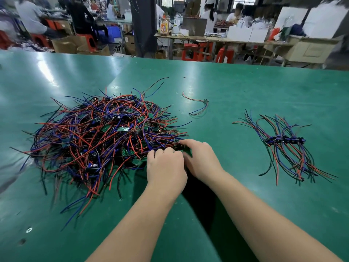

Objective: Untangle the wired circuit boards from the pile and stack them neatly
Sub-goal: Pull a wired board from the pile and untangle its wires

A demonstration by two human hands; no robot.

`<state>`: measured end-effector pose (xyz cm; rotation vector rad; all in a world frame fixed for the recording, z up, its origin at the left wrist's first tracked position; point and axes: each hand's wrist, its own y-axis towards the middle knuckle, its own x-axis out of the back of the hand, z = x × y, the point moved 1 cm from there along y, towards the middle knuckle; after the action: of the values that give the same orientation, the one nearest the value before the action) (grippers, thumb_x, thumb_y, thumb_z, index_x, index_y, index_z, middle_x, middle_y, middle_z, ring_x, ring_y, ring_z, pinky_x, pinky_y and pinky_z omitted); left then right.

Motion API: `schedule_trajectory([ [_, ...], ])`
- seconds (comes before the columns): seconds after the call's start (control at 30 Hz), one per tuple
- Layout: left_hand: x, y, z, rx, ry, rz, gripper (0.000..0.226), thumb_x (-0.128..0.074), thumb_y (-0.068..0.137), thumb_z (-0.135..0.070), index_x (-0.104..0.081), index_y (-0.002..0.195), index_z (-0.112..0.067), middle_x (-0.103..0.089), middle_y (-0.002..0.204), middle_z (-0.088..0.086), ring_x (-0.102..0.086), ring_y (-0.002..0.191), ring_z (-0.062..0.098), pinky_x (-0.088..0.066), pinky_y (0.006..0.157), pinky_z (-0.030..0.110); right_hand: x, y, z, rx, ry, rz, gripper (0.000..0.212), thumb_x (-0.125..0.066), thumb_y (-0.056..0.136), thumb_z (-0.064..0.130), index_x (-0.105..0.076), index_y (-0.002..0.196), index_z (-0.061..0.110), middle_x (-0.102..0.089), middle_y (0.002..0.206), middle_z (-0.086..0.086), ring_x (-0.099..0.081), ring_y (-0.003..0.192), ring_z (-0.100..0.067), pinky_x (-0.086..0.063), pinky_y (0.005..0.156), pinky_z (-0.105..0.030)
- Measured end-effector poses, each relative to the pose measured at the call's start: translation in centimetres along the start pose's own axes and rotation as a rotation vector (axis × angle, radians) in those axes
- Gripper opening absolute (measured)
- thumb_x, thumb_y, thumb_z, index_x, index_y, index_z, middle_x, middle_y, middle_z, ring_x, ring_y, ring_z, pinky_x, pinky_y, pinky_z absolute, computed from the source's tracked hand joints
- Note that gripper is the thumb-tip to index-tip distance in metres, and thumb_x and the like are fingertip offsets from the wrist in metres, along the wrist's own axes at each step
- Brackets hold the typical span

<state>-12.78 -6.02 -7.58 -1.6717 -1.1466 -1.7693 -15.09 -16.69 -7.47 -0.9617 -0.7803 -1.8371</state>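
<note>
Both hands working at near right edge of pile. Left hand: fingers curled, pressed together, knuckles up, tips buried among wires; apparently closed round a dark board just ahead of the knuckles, probably to anchor it during teasing-out. Right hand: fingers together, lightly bent, tips resting on same board from the other side; thumb hidden, so pinching or merely touching, cannot tell. Pile: left of and beyond all fingertips, red, blue and black wires knotted over small green boards, hence the two-handed hold, one to pin, one to pull. Finished stack: well to the right of right fingers, boards lined up in a row, wires fanned out both ways; parked apart, presumably to avoid re-snagging. Lone board with its wires: beyond the fingertips, between pile and stack, touching neither. Green table under everything. Judging by sizes: early in job, pile far bigger than stack. Risk of dragging neighbours along on a hard pull.
</note>
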Motion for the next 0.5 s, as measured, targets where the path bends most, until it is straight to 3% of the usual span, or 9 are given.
schedule_trajectory([
  [0.07,0.1,0.1,0.1,0.014,-0.023,0.006,0.019,-0.042,0.087,-0.022,-0.055,0.100,-0.020,-0.061,0.109,0.000,-0.054,0.104,0.025,-0.029,0.097,0.037,-0.4,0.7,0.3,-0.081,0.115,-0.063,0.031,-0.059,0.085,0.021,-0.061,0.116,0.026,-0.066,0.114,-0.004,-0.054,0.110,-0.026,-0.045,0.093,-0.037],
  [0.13,0.2,0.3,0.1,0.024,-0.046,0.010,0.017,-0.043,0.087,-0.021,-0.054,0.099,-0.019,-0.061,0.108,0.001,-0.055,0.104,0.025,-0.030,0.096,0.037,-0.7,1.2,0.3,-0.127,0.177,-0.115,0.024,-0.063,0.080,0.020,-0.055,0.103,0.023,-0.065,0.102,-0.003,-0.057,0.098,-0.026,-0.048,0.083,-0.036],
  [0.3,0.2,0.2,0.1,0.029,-0.086,0.011,0.020,-0.047,0.086,-0.027,-0.052,0.104,-0.019,-0.059,0.110,0.001,-0.055,0.105,0.025,-0.031,0.097,0.036,-0.7,2.0,0.1,-0.101,0.260,-0.192,0.024,-0.069,0.076,0.016,-0.050,0.089,0.025,-0.059,0.080,0.012,-0.058,0.082,-0.018,-0.049,0.074,-0.032],
  [0.4,0.2,0.2,0.2,0.061,-0.161,-0.008,0.028,-0.049,0.087,-0.031,-0.049,0.112,-0.019,-0.056,0.114,-0.001,-0.054,0.109,0.022,-0.031,0.099,0.035,-0.5,2.2,-0.8,-0.051,0.204,-0.189,0.022,-0.067,0.077,0.014,-0.060,0.096,0.023,-0.063,0.087,0.008,-0.053,0.076,-0.016,-0.050,0.078,-0.033],
  [0.5,0.3,0.2,0.2,0.070,-0.173,-0.010,0.032,-0.050,0.087,-0.032,-0.045,0.115,-0.019,-0.055,0.118,0.000,-0.053,0.112,0.022,-0.031,0.099,0.035,-0.4,2.3,-1.4,0.041,0.068,-0.077,0.032,-0.067,0.080,0.017,-0.066,0.111,0.021,-0.065,0.107,-0.001,-0.055,0.094,-0.020,-0.046,0.088,-0.031],
])
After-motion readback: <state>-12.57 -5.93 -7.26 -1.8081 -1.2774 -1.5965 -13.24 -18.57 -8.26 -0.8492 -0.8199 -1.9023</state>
